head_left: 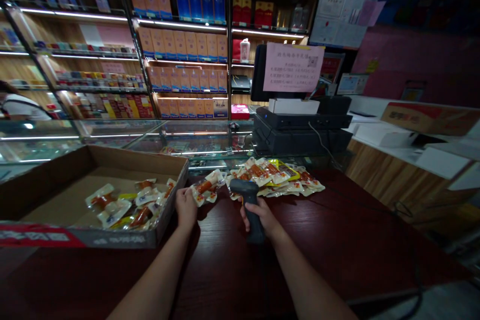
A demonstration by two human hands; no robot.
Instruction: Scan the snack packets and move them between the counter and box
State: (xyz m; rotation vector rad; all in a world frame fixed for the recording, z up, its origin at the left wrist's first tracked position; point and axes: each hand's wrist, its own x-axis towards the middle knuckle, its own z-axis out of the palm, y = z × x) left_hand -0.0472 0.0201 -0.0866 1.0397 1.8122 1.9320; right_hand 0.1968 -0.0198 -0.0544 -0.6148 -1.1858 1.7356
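My left hand [186, 206] pinches the edge of a clear vacuum-packed snack [205, 188] with reddish-brown food inside, just off the right wall of the cardboard box. In my right hand [259, 216] is a black barcode scanner [252, 210], gripped by its handle, its head tilted toward the far side of the counter. Beyond the scanner lies a pile of similar snack packs [262, 170], with a yellow pack [287, 170] among them. More snack packs [140, 215] rest inside the shallow cardboard box [80, 162] at the left.
Behind the pile stands a black cash register [300, 132] with a pink notice [292, 67] on its screen. A glass display counter [210, 132] runs along the back. Stocked shelves [187, 62] line the wall, and a person in white [24, 105] is at far left.
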